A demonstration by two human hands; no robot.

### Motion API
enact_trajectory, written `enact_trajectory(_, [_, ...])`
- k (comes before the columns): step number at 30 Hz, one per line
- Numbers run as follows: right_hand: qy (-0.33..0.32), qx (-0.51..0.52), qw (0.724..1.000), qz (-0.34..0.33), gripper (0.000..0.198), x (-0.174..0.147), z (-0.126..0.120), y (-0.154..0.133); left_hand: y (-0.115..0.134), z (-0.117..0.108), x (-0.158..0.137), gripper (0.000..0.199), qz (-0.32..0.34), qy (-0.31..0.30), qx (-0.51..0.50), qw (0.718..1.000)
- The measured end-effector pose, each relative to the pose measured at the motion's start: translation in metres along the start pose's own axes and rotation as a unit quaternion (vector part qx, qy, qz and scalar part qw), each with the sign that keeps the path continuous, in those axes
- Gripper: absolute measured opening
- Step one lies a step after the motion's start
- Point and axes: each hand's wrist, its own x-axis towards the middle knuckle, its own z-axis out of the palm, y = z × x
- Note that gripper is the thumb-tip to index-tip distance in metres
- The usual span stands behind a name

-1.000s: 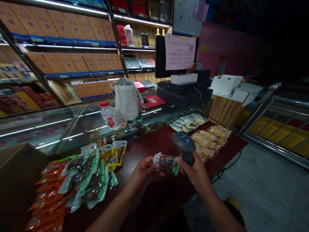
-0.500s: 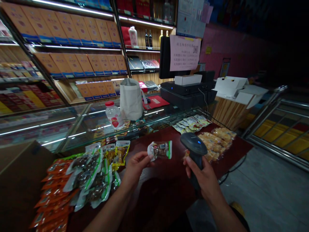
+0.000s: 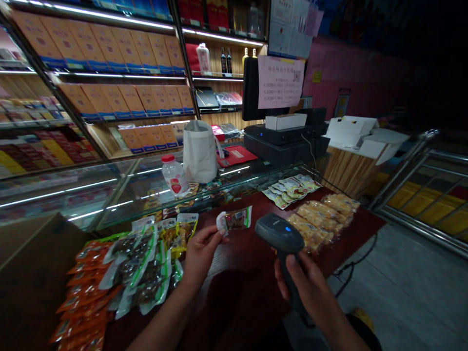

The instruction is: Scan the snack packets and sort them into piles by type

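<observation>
Between the fingertips of my left hand (image 3: pixel 204 248) is a small clear snack packet (image 3: pixel 236 219) with a green edge, held above the dark red table (image 3: pixel 234 273). My right hand (image 3: pixel 302 278) is wrapped round the handle of a dark barcode scanner (image 3: pixel 280 234), which shows a blue light and has its head turned toward the packet. A small red spot shows on the packet. Left of my left hand lie green-edged snack packets (image 3: pixel 146 273), yellow-edged packets (image 3: pixel 179 234) and a stack of orange packets (image 3: pixel 84 292).
Clear-wrapped snacks (image 3: pixel 318 219) and green-and-white packets (image 3: pixel 292 189) lie at the right. A plastic bottle (image 3: pixel 174 175) and white bag (image 3: pixel 199 151) stand on the glass counter (image 3: pixel 120 192). Behind are a monitor (image 3: pixel 250 90) and cash drawer (image 3: pixel 285 144); a cardboard box (image 3: pixel 36 273) sits left.
The snack packet has shifted slightly left and tilted, its right end rising. The barcode scanner has moved left and a little down, closer to my left hand.
</observation>
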Motion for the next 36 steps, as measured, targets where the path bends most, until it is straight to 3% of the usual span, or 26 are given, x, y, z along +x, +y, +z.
enact_trajectory(8, [-0.012, -0.036, 0.999, -0.003, 0.059, 0.0, -0.004, 0.001, 0.0, -0.001, -0.003, 0.017, 0.014, -0.006, 0.053, 0.998])
enact_trajectory(18, [-0.011, -0.079, 0.997, 0.02, 0.057, -0.009, -0.021, 0.003, 0.014, -0.002, -0.006, 0.026, -0.034, 0.031, -0.021, 0.999])
enact_trajectory(23, [-0.006, -0.101, 0.995, 0.016, 0.057, -0.011, -0.039, 0.009, 0.027, -0.047, -0.006, 0.034, -0.043, 0.161, -0.049, 0.985])
enact_trajectory(26, [-0.001, -0.092, 0.995, 0.032, 0.059, -0.013, -0.047, 0.009, 0.033, -0.092, -0.011, 0.029, -0.02, 0.284, -0.082, 0.955])
enact_trajectory(30, [0.016, -0.078, 0.996, 0.044, 0.057, -0.016, -0.053, 0.01, 0.035, -0.142, -0.018, 0.012, -0.038, 0.414, -0.083, 0.906])
enact_trajectory(33, [0.002, -0.067, 0.997, 0.04, 0.057, -0.017, -0.056, 0.011, 0.034, -0.157, -0.019, 0.01, -0.069, 0.454, -0.101, 0.883])
enact_trajectory(36, [-0.006, -0.068, 0.997, 0.028, 0.056, -0.02, -0.059, 0.011, 0.031, -0.159, -0.018, 0.015, -0.095, 0.454, -0.093, 0.881])
